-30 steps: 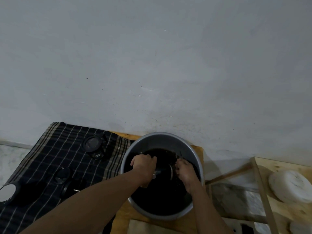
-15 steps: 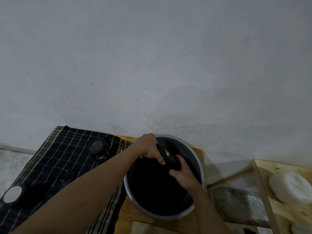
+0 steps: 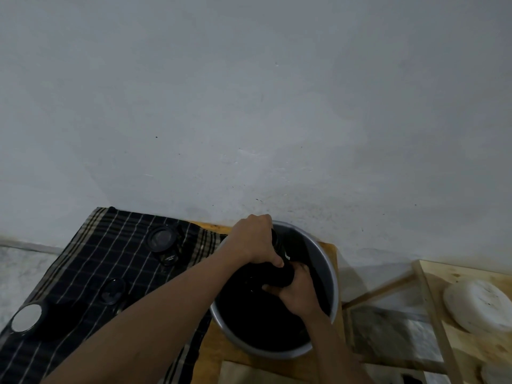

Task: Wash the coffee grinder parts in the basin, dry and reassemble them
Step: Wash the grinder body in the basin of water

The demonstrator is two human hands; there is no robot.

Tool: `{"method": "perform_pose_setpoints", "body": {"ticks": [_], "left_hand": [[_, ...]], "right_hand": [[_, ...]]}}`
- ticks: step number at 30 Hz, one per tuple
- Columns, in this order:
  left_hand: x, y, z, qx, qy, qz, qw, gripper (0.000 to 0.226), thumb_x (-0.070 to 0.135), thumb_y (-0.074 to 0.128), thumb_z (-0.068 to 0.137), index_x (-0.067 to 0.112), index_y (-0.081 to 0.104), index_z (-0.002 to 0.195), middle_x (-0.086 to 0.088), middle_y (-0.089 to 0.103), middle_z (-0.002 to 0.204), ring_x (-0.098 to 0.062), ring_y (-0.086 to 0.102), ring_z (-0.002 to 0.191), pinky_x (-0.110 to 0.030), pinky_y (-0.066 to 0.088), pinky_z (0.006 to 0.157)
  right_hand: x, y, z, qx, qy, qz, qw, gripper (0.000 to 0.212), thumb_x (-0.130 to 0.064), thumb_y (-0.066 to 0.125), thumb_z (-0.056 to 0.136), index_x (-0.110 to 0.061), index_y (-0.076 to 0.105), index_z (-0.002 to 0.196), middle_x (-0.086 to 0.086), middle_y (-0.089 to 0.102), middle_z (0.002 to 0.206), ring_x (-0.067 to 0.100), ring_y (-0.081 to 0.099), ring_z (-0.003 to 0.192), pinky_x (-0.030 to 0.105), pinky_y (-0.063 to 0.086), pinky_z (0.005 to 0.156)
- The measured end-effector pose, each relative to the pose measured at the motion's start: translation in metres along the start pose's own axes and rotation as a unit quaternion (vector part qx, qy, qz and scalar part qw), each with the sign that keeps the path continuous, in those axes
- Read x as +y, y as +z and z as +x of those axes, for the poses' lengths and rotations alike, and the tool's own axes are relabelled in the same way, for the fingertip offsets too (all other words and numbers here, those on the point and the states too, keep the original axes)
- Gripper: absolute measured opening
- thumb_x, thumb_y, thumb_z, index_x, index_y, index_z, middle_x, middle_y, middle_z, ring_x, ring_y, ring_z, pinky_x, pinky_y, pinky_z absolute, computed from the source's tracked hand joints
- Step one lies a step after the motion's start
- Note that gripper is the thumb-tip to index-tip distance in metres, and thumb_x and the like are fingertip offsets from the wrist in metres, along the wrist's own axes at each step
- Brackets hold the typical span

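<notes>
Both hands grip one black cylindrical coffee grinder body (image 3: 280,246), which is held tilted over the round grey metal basin (image 3: 318,256). The left hand (image 3: 253,242) curls its fingers round the upper end, and the right hand (image 3: 297,293) wraps the lower end from beneath. The basin's inside looks very dark and glossy; whether the grinder body touches the liquid cannot be told. The basin stands at the right end of the bare yellowish wooden table (image 3: 214,345), near its back edge by the rough grey plastered wall (image 3: 249,106).

A dark woven checked cloth with pale stripes (image 3: 91,261) covers the table's left part, reaching just beside the basin. On it lie separate grinder pieces:
- a round black lid with a greyish centre (image 3: 162,239) near the back edge
- a small black cap (image 3: 168,257) touching that lid
- a dark glossy ring (image 3: 113,291) in the middle
- a black cylinder with a pale round top (image 3: 26,317) near the left edge

Past the table's right edge stands a light wooden rack (image 3: 432,306) holding a white rounded block (image 3: 476,306).
</notes>
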State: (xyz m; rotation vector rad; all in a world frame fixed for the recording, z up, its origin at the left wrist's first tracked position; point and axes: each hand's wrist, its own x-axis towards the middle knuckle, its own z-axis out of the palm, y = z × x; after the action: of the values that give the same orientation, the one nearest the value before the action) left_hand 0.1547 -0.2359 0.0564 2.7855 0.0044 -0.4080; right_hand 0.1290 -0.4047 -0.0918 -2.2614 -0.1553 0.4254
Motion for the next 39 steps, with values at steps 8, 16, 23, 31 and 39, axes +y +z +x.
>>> {"method": "perform_pose_setpoints", "body": {"ticks": [8, 16, 23, 31, 39], "left_hand": [[-0.005, 0.001, -0.005, 0.015, -0.012, -0.009, 1.0, 0.082, 0.062, 0.089, 0.056, 0.019, 0.054, 0.117, 0.0, 0.064, 0.106, -0.02, 0.06, 0.09, -0.036, 0.056, 0.077], [-0.007, -0.01, -0.009, 0.033, -0.019, -0.032, 0.999, 0.081, 0.059, 0.09, 0.057, 0.018, 0.054, 0.118, -0.002, 0.065, 0.105, -0.023, 0.063, 0.092, -0.038, 0.057, 0.08], [-0.027, -0.003, -0.012, 0.009, -0.047, -0.101, 0.994, 0.082, 0.058, 0.093, 0.055, 0.021, 0.053, 0.117, -0.002, 0.064, 0.111, -0.022, 0.062, 0.099, -0.04, 0.057, 0.083], [-0.076, 0.013, -0.033, -0.232, -0.131, -0.378, 0.886, 0.078, 0.038, 0.095, 0.062, 0.011, 0.063, 0.128, -0.007, 0.073, 0.118, -0.024, 0.072, 0.102, -0.039, 0.06, 0.091], [-0.109, 0.016, -0.059, -0.142, -0.098, -0.684, 0.708, 0.068, 0.008, 0.083, 0.065, 0.007, 0.062, 0.129, -0.015, 0.073, 0.115, -0.034, 0.068, 0.111, -0.049, 0.054, 0.101]], "right_hand": [[-0.008, -0.001, -0.004, 0.007, 0.002, 0.02, 1.0, 0.076, -0.061, 0.085, 0.059, -0.036, 0.055, 0.124, -0.012, 0.06, 0.127, 0.013, 0.058, 0.12, 0.039, 0.045, 0.108], [-0.03, -0.01, -0.007, 0.035, -0.015, 0.078, 0.996, 0.093, -0.039, 0.091, 0.065, -0.031, 0.042, 0.144, -0.018, 0.055, 0.134, 0.004, 0.055, 0.12, 0.035, 0.045, 0.109], [-0.029, -0.006, -0.012, 0.034, -0.023, 0.079, 0.996, 0.078, -0.03, 0.086, 0.072, -0.029, 0.048, 0.141, -0.012, 0.057, 0.136, 0.008, 0.054, 0.126, 0.038, 0.044, 0.112], [-0.061, -0.028, 0.003, 0.052, 0.039, 0.182, 0.981, 0.083, 0.007, 0.065, 0.086, -0.018, 0.03, 0.156, 0.006, 0.047, 0.15, 0.015, 0.061, 0.109, 0.025, 0.053, 0.086], [-0.134, -0.028, -0.014, -0.065, 0.072, 0.4, 0.911, 0.049, -0.01, 0.064, 0.094, -0.023, 0.052, 0.139, 0.006, 0.069, 0.125, 0.028, 0.064, 0.119, 0.049, 0.05, 0.098]]}}
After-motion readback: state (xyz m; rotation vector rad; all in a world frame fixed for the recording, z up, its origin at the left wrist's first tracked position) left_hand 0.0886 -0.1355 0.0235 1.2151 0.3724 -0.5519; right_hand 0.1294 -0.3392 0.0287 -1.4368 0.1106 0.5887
